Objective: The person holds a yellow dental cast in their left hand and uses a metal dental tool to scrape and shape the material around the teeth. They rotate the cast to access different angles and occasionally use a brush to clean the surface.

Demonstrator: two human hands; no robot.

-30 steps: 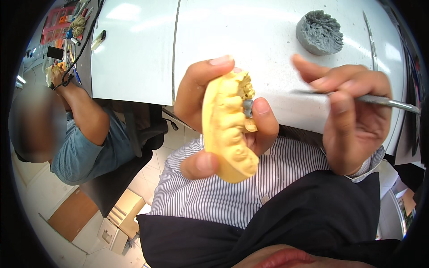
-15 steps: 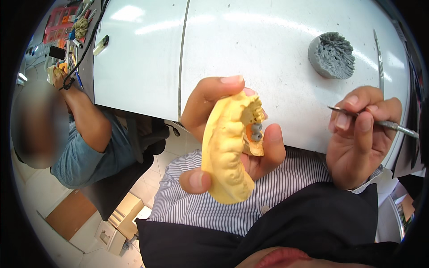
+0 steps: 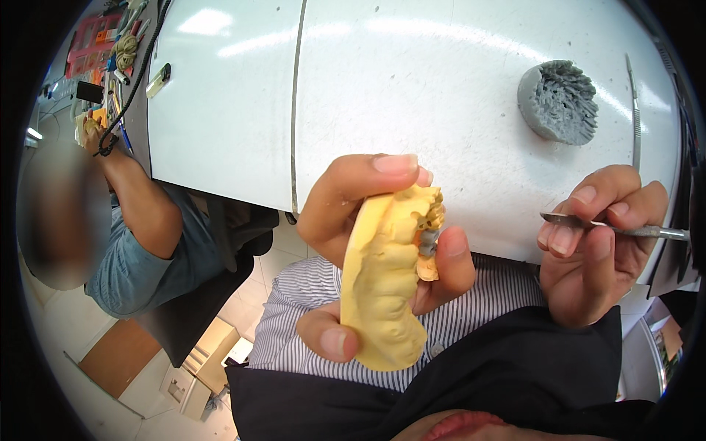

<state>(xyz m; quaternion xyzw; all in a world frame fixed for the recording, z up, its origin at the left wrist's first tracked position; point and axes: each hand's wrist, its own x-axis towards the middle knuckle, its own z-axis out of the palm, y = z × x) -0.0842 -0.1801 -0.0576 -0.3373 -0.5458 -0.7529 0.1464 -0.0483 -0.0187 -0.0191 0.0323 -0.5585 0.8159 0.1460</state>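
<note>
- Two hands at work: our left hand [image 3: 382, 242] grips the yellow dental cast [image 3: 382, 294] above our lap, before the white table [image 3: 412, 95].
- Our right hand [image 3: 596, 250] pinches a thin metal tool [image 3: 625, 229], apart from the cast; the grey tooth piece [image 3: 427, 240] seems seated, finishing apparently remains.
- Far left, pink and orange packets [image 3: 92, 37], too small to read.

A grey spiky lump [image 3: 559, 101] lies on the white table [image 3: 412, 88] beside a co-worker [image 3: 125, 235].
</note>
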